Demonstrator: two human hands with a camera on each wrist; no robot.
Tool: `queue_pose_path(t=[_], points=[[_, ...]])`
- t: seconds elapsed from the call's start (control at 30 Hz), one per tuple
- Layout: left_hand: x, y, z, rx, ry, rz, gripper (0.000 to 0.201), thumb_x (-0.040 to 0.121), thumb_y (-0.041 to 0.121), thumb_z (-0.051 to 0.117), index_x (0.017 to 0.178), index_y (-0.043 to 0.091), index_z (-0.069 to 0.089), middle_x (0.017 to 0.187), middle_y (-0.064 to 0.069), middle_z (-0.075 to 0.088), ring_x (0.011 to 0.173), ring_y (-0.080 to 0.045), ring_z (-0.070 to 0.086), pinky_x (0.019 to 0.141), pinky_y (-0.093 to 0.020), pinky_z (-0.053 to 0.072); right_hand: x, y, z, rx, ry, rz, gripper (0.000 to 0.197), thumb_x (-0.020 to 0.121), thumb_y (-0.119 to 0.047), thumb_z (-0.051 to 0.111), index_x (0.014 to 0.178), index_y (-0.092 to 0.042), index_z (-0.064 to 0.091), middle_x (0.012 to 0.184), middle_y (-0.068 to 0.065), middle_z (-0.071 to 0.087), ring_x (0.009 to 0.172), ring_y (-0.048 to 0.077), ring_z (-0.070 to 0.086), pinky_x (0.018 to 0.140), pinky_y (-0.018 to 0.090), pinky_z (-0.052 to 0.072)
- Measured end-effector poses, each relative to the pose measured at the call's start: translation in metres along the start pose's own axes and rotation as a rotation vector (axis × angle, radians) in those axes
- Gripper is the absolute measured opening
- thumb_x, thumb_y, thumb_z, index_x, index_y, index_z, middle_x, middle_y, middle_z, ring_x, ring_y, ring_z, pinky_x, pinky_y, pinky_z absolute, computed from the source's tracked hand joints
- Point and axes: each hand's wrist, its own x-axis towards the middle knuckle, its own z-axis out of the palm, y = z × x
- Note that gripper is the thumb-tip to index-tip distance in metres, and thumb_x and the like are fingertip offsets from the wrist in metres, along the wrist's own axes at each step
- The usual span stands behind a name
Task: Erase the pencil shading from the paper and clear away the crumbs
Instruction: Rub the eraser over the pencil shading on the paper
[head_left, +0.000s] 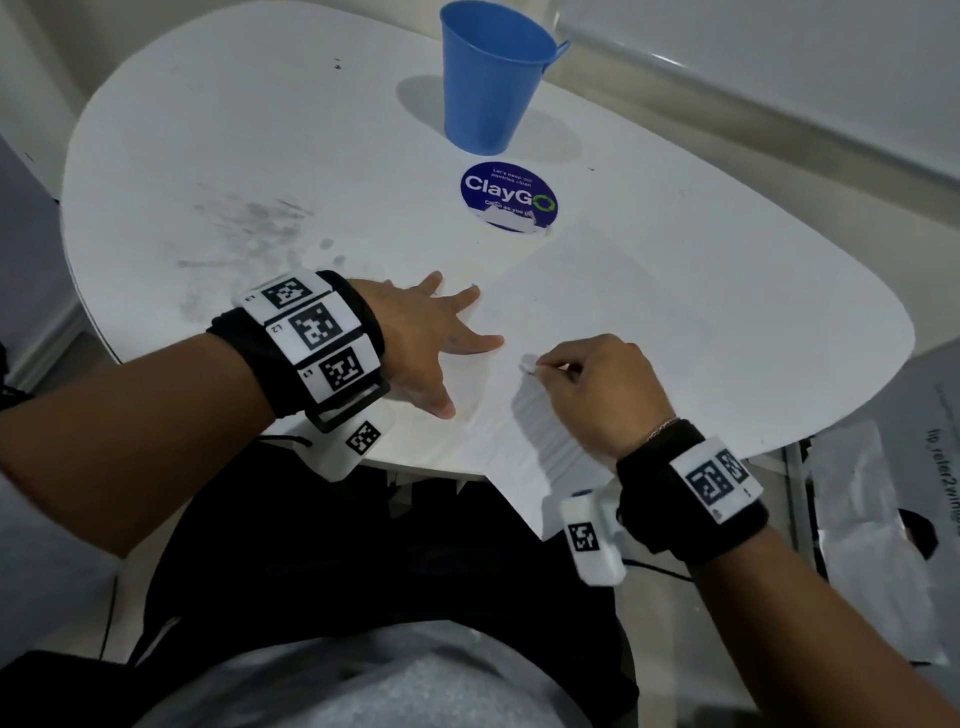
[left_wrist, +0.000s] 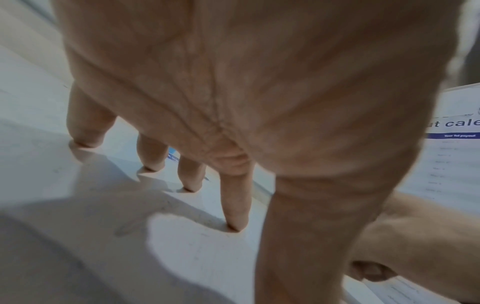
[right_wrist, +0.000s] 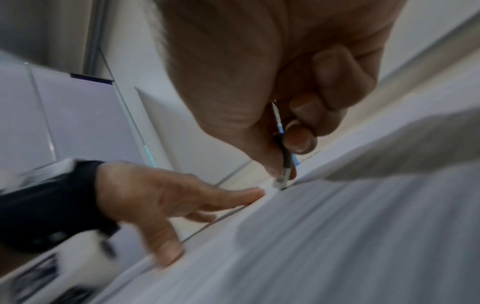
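Note:
A white paper sheet (head_left: 649, 322) lies on the white table (head_left: 208, 130), its near corner hanging over the front edge. My left hand (head_left: 441, 338) lies flat with spread fingers (left_wrist: 233, 205) on the sheet's left edge, pressing it down. My right hand (head_left: 545, 370) pinches a thin pencil-like tool (right_wrist: 285, 158) with a blue and black shaft. Its white tip (head_left: 527, 368) touches the paper (right_wrist: 337, 236) just right of the left index finger (right_wrist: 233, 197). Any shading on the sheet is too faint to make out.
A blue cup (head_left: 493, 78) stands at the back of the table, with a round ClayGo sticker (head_left: 509, 197) in front of it. Grey smudges (head_left: 260, 223) mark the table's left side. Printed sheets (head_left: 883, 519) lie low beyond the right edge.

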Motion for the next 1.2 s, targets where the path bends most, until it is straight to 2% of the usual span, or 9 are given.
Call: queue_pose_path(t=[0.17,0.33,0.4,0.5,0.63,0.77,0.97,1.07,1.2], points=[[0.0,0.0,-0.003,-0.006,-0.014,0.004,0.093,0.088,0.059,0.065,0.15,0.064,-0.003,0.162,0.015,-0.03,0.15,-0.02,-0.03,0.124,-0.057,-0.001,-0.03,-0.027,0.013,0.025,-0.19,-0.173,0.017,0.093,-0.027,0.062,0.1,-0.026,0.078,0.096,-0.012,0.076,0.077,0.01,0.068,0.075,0.027,0.054],[0.002,-0.003,0.0,-0.003,-0.01,0.002,0.092,0.087,0.063,0.063,0.149,0.065,-0.005,0.162,0.015,-0.031,0.149,-0.02,-0.03,0.124,-0.058,0.0,0.001,-0.001,0.002,0.016,0.01,-0.01,0.015,0.091,-0.028,0.064,0.091,-0.024,0.078,0.083,-0.007,0.075,0.076,0.016,0.068,0.076,0.034,0.056],[0.002,-0.003,-0.001,-0.003,-0.012,0.005,0.093,0.086,0.063,0.064,0.149,0.065,-0.004,0.162,0.015,-0.031,0.149,-0.02,-0.031,0.124,-0.058,0.0,-0.014,-0.014,0.013,-0.009,-0.064,-0.105,0.015,0.09,-0.026,0.063,0.091,-0.024,0.078,0.08,-0.005,0.075,0.073,0.02,0.067,0.072,0.032,0.055],[0.002,-0.002,-0.002,-0.009,-0.011,0.005,0.094,0.086,0.062,0.066,0.149,0.065,-0.003,0.162,0.015,-0.031,0.149,-0.019,-0.031,0.124,-0.058,0.0,-0.031,-0.03,0.017,0.037,-0.204,-0.185,0.016,0.092,-0.027,0.062,0.098,-0.027,0.078,0.094,-0.014,0.076,0.071,0.006,0.065,0.071,0.026,0.051],[0.004,-0.003,0.001,-0.011,-0.009,-0.002,0.094,0.086,0.064,0.064,0.149,0.065,-0.004,0.162,0.015,-0.03,0.15,-0.021,-0.03,0.123,-0.06,0.003,-0.004,-0.009,0.008,0.035,-0.031,-0.057,0.014,0.092,-0.03,0.065,0.093,-0.027,0.079,0.082,-0.009,0.075,0.07,0.011,0.065,0.073,0.031,0.055],[-0.001,0.001,-0.002,0.004,-0.015,0.005,0.094,0.087,0.061,0.065,0.15,0.063,-0.004,0.163,0.014,-0.03,0.15,-0.021,-0.03,0.124,-0.059,0.0,-0.034,-0.03,0.017,0.033,-0.193,-0.192,0.017,0.092,-0.025,0.062,0.096,-0.025,0.079,0.088,-0.012,0.074,0.062,0.001,0.055,0.064,0.018,0.043],[-0.001,-0.001,-0.002,-0.02,-0.011,0.002,0.092,0.088,0.061,0.064,0.15,0.063,-0.003,0.163,0.014,-0.03,0.15,-0.021,-0.03,0.124,-0.058,-0.001,-0.009,-0.016,0.008,0.022,-0.073,-0.078,0.016,0.092,-0.029,0.063,0.093,-0.026,0.078,0.085,-0.007,0.076,0.074,0.015,0.068,0.073,0.031,0.056],[-0.001,0.002,-0.002,-0.003,-0.012,0.003,0.093,0.088,0.06,0.065,0.151,0.062,-0.003,0.163,0.014,-0.029,0.15,-0.021,-0.03,0.124,-0.058,-0.001,-0.035,-0.034,0.016,0.008,-0.208,-0.196,0.016,0.091,-0.028,0.061,0.093,-0.027,0.077,0.072,-0.012,0.071,0.069,0.015,0.065,0.068,0.03,0.053],[-0.001,0.001,-0.003,-0.003,-0.007,-0.002,0.094,0.087,0.062,0.065,0.151,0.062,-0.004,0.163,0.013,-0.03,0.15,-0.022,-0.029,0.124,-0.059,-0.001,-0.017,-0.024,0.007,0.038,-0.138,-0.087,0.016,0.092,-0.028,0.063,0.097,-0.029,0.078,0.093,-0.013,0.076,0.081,0.012,0.069,0.078,0.031,0.055]])
